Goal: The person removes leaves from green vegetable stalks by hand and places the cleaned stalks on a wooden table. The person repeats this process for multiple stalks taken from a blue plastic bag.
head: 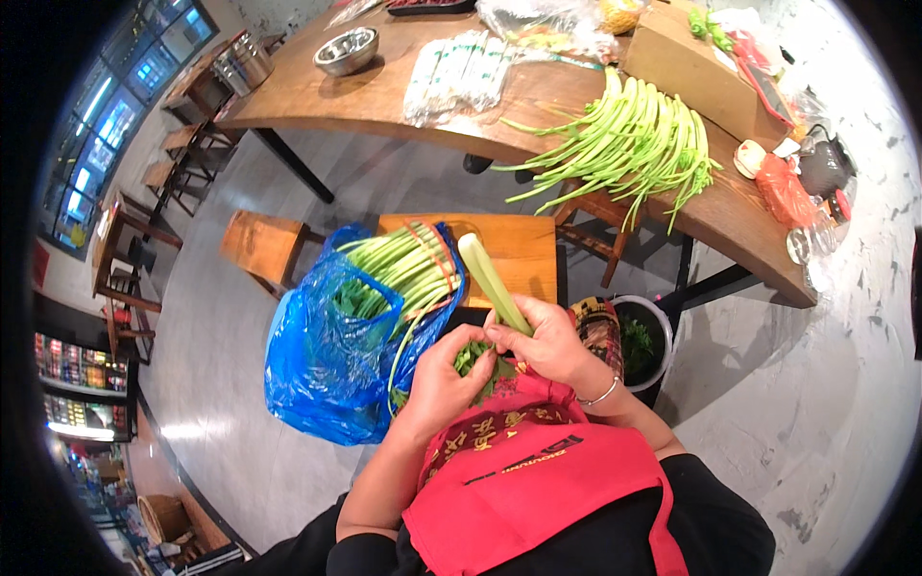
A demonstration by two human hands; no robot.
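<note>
My right hand [544,338] grips a celery stalk [490,281], its pale butt end pointing up and away from me. Close beside it, my left hand [452,367] pinches the green celery leaves [472,356] between thumb and fingers, just above my red apron [533,489]. To the left, an open blue plastic bag [324,374] holds a bundle of celery [410,266] bound with reddish ties. The bag rests partly against a small wooden stool or bench [515,248]. Loose celery stalks [627,137] lie in a heap on the long wooden table [389,93], their thin ends hanging over its edge.
A white-rimmed bucket [666,345] with greens inside stands at my right. On the table are a metal bowl [346,52], plastic-wrapped packets [457,75], a cardboard box [706,72] and a red plastic bag [784,191]. A wooden stool [263,241] stands left of the bench.
</note>
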